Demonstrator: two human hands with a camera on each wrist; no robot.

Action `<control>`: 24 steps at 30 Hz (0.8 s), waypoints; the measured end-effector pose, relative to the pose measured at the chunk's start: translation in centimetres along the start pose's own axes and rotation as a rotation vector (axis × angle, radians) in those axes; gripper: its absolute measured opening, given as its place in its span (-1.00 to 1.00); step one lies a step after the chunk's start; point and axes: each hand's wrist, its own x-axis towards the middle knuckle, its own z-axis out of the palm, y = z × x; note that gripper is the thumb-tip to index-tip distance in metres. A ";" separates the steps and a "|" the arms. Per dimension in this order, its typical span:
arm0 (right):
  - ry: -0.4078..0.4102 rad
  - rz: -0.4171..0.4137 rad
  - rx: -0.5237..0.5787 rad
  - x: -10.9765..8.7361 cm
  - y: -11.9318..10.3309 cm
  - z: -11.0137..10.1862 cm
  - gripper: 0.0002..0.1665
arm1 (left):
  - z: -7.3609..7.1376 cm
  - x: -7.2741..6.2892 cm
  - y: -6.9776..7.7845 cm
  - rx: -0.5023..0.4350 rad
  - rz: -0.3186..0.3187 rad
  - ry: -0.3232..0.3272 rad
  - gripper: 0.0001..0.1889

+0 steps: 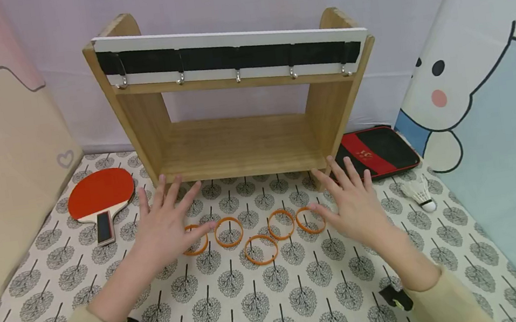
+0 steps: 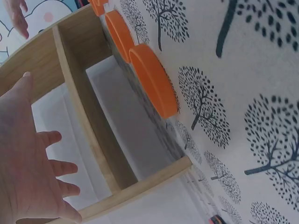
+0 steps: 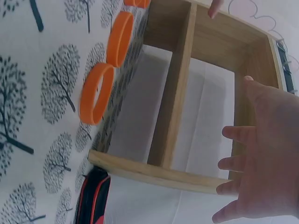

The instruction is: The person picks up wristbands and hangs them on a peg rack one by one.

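Five orange rings lie flat on the counter in front of the wooden rack, the middle one farthest out from the rack. The two toward the rack's right end sit so close that I can't tell whether they touch, so a pinch at one could drag its neighbour along.

Also in front of the rack, the left grip is spread and holds nothing, its thumb overlapping the leftmost ring from above. The right grip is likewise spread and holds nothing, its thumb at the rightmost ring. If either thumb dips and sweeps sideways, it could knock its ring out of line, since the rings look loose on the cloth.

The fingertips reach toward the rack's front edge; contact isn't clear. A hard forward push there might shift or tip the rack, as no fixing is visible. Small hooks on the rack's upper front could snag a finger raised carelessly.

Left of the rack lies a red paddle. Right of it are a black-and-red case and, farther forward, a shuttlecock, which a wide swing of the right arm could bump.
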 end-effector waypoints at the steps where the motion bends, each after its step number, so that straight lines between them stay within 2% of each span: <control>1: 0.003 0.009 0.007 0.0 0.2 -0.2 -0.13 | 0.0 0.0 -0.1 0.003 0.003 0.000 -0.10; 14: 0.070 0.147 0.068 1.2 3.8 -2.5 -0.10 | 0.8 -0.5 -2.5 0.014 0.039 -0.029 -0.08; 18: 0.092 0.169 0.110 2.3 4.8 -1.9 -0.11 | 1.3 -0.6 -3.1 0.000 0.060 -0.052 -0.08; 24: 0.144 0.169 0.193 4.5 6.0 0.7 -0.16 | 2.7 -0.2 -3.9 -0.063 0.123 -0.072 -0.10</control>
